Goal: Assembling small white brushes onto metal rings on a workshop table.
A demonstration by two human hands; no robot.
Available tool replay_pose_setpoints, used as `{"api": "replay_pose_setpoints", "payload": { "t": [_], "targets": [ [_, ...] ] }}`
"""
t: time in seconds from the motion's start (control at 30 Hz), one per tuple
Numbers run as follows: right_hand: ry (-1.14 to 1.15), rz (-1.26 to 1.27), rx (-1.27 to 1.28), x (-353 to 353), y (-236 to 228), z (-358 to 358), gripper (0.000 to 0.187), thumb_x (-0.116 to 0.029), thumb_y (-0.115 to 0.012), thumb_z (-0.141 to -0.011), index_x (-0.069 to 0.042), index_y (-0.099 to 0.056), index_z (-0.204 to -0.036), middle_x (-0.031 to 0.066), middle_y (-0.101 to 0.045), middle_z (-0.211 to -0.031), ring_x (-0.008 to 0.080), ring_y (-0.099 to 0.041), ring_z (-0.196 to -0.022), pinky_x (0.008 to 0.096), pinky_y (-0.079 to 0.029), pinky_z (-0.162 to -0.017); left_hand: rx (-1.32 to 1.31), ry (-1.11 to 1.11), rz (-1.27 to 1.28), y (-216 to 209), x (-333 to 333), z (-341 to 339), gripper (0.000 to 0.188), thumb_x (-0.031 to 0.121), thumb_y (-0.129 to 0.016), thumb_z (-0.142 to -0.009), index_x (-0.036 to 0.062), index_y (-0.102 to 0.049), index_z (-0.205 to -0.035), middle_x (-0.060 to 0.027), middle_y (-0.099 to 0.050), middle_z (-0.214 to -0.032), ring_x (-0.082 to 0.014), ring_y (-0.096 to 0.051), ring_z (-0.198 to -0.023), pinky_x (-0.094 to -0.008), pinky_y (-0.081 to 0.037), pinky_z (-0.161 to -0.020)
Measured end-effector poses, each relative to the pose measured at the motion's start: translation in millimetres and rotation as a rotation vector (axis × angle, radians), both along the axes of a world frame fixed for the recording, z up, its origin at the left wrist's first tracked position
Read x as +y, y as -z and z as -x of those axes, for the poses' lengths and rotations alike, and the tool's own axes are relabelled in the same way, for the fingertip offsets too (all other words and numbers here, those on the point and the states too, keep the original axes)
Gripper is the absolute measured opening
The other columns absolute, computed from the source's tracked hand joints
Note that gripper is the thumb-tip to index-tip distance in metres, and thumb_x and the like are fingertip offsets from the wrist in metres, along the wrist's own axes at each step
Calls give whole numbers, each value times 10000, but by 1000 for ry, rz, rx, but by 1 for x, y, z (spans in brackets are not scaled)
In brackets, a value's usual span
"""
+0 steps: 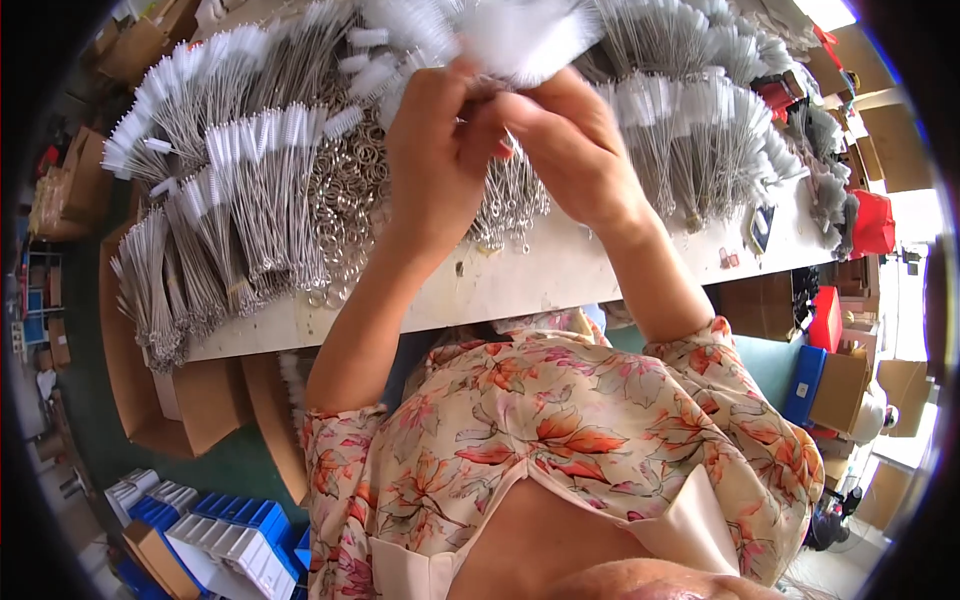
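Observation:
My left hand [432, 150] and my right hand [565, 145] are raised together above the table, fingers pinched on a small bunch of thin wire brushes with white bristle tips [520, 35]. The white tips fan out above my fingers. Below my hands lies a heap of metal key rings [350, 200] on the white table [540, 275]. Bundles of the same wire brushes [240, 190] lie fanned out to the left, and more bundles [690, 130] to the right.
Brown cardboard boxes [190, 400] stand under the table's left end. Blue and white plastic bins [225, 535] sit on the green floor at lower left. Red and blue boxes [825, 320] and more cartons are stacked at the right.

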State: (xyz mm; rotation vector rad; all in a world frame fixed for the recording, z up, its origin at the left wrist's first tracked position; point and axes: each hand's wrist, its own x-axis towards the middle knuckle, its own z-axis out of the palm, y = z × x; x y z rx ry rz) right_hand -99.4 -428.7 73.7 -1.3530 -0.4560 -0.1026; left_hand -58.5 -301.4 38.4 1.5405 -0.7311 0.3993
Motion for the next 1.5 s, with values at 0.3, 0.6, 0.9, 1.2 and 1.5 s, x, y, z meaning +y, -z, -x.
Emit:
{"api": "replay_pose_setpoints", "payload": {
  "t": [0.3, 0.6, 0.9, 1.2, 1.5],
  "targets": [
    [-1, -717, 544, -6, 78, 46, 218, -200, -493, -929, -20, -562, -1032, 40, -613, -831, 143, -593, -783, 255, -503, -706, -57, 70, 112, 54, -5, 70, 195, -63, -666, -702, -10, -595, -876, -113, -552, -938, -195, -587, -733, -288, -509, -649],
    [-42, 1501, -54, -85, 26, 92, 96, -147, -569, -806, -88, -623, -752, 13, -617, -695, 126, -598, -629, 279, -444, -545, -6, 150, -280, 113, 24, 108, 217, 68, -669, -776, 52, -613, -985, -80, -601, -844, -173, -557, -670, -283, -462, -591],
    [-32, 815, 342, -27, 101, 115, 83, -79, -580, -802, -7, -616, -820, 44, -616, -687, 139, -552, -563, 265, -452, -533, 84, 160, -290, 118, 30, 127, 228, 50, -672, -757, 15, -607, -973, -88, -613, -794, -207, -593, -665, -304, -472, -569],
    [-289, 735, 802, -41, 64, 98, 106, -125, -561, -848, -36, -616, -839, 47, -616, -698, 99, -574, -591, 257, -451, -527, -286, -42, -633, 95, 69, 82, 170, 142, -702, -692, 61, -618, -816, -48, -591, -795, -206, -562, -699, -337, -447, -608],
    [140, 897, 124, -21, 102, 97, 115, -120, -608, -824, -23, -624, -885, 85, -596, -751, 191, -591, -630, 323, -447, -563, -194, -221, -885, 97, 92, 35, 97, 126, -680, -754, 98, -596, -794, 4, -587, -785, -172, -521, -748, -312, -397, -691]
  ]
}}
